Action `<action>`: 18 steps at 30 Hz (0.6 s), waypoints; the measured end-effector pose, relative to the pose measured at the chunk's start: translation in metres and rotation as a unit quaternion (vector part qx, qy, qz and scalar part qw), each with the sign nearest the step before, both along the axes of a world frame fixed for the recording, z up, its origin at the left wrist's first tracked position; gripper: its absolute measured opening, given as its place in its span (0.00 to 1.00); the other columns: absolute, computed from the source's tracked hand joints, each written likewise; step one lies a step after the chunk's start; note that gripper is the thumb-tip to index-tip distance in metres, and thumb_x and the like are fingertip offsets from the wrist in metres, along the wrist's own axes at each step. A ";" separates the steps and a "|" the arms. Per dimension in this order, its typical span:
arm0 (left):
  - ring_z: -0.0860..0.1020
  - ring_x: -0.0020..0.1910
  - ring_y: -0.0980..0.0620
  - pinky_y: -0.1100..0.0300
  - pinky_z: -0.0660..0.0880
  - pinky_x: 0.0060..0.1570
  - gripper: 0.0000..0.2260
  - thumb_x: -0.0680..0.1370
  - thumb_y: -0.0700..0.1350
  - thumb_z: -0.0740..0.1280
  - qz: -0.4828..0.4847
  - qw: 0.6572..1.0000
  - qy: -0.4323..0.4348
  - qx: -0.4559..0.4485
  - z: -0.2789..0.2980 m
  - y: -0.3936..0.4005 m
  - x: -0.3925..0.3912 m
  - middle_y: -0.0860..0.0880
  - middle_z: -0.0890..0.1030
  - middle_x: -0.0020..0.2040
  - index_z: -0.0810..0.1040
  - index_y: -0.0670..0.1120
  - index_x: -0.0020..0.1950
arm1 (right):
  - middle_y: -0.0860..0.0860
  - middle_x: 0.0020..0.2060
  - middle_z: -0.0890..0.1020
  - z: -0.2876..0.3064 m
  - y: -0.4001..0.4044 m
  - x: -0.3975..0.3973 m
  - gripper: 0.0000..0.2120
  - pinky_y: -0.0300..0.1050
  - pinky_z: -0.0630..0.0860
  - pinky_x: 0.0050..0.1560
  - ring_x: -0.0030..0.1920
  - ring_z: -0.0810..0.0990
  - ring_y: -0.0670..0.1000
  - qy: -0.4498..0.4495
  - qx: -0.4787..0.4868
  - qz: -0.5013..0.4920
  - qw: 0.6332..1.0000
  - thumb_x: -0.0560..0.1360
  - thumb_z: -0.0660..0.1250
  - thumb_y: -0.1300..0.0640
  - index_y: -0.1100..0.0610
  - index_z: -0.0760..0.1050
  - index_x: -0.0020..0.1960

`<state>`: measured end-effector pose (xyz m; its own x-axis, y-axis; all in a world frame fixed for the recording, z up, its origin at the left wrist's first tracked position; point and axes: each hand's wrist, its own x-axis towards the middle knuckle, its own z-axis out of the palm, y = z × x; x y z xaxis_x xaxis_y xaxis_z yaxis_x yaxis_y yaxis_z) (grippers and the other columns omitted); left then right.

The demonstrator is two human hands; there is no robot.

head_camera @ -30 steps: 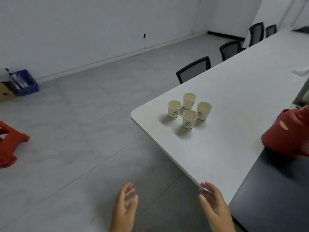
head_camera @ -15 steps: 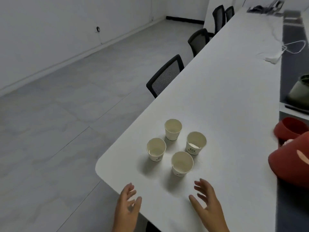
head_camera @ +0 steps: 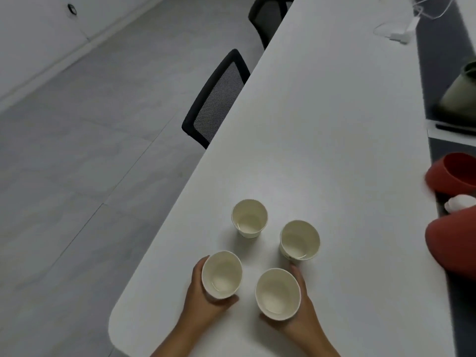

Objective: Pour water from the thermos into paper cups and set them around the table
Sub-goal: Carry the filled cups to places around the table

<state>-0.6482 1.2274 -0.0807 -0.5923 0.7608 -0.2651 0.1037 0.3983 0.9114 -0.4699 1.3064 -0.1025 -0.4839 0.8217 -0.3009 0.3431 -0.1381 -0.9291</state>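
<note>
Four paper cups stand close together near the corner of the white surface [head_camera: 334, 124]. The left hand [head_camera: 203, 302] is wrapped around the near left cup [head_camera: 222, 274]. The right hand [head_camera: 301, 315] is wrapped around the near right cup [head_camera: 278, 293]. The two far cups [head_camera: 249, 218] [head_camera: 300, 239] stand free, just behind. Paper cups are light and soft, so a hard squeeze would likely bend them and spill. Best to hold them gently round the middle of the side, the way both hands do here. I cannot tell how much water is in them. The red thermos [head_camera: 453, 243] sits at the right edge, well apart from the cups. Half a second ago both hands were spread in the air and touched nothing; now each one holds a cup.
</note>
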 end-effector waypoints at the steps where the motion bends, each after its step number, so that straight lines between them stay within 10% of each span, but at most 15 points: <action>1: 0.73 0.52 0.67 0.83 0.64 0.45 0.36 0.53 0.36 0.78 -0.016 1.000 0.011 0.010 0.001 0.004 -0.001 0.60 0.70 0.54 0.65 0.55 0.53 | 0.33 0.47 0.73 0.000 -0.001 -0.001 0.49 0.16 0.63 0.46 0.49 0.67 0.20 0.001 0.008 -0.013 1.000 0.47 0.80 0.59 0.44 0.58 0.61; 12: 0.75 0.46 0.74 0.83 0.66 0.43 0.34 0.50 0.41 0.78 -0.010 0.999 0.015 0.030 0.000 -0.009 -0.017 0.59 0.76 0.48 0.68 0.55 0.50 | 0.33 0.40 0.82 0.012 -0.012 -0.013 0.42 0.21 0.70 0.41 0.41 0.78 0.31 0.005 0.043 -0.101 0.994 0.47 0.78 0.74 0.30 0.74 0.43; 18: 0.74 0.43 0.76 0.83 0.66 0.42 0.35 0.53 0.25 0.77 0.102 0.990 0.063 0.068 0.030 -0.071 -0.061 0.60 0.79 0.41 0.68 0.54 0.48 | 0.39 0.44 0.75 0.039 -0.036 -0.050 0.42 0.16 0.64 0.39 0.38 0.76 0.31 0.019 0.106 -0.084 0.991 0.45 0.78 0.76 0.43 0.67 0.46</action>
<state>-0.7093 1.1569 -0.0509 -0.7588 0.6461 -0.0824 0.1504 0.2969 0.9430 -0.5203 1.2707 -0.0639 -0.3424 0.9345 -0.0969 0.2959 0.0093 -0.9552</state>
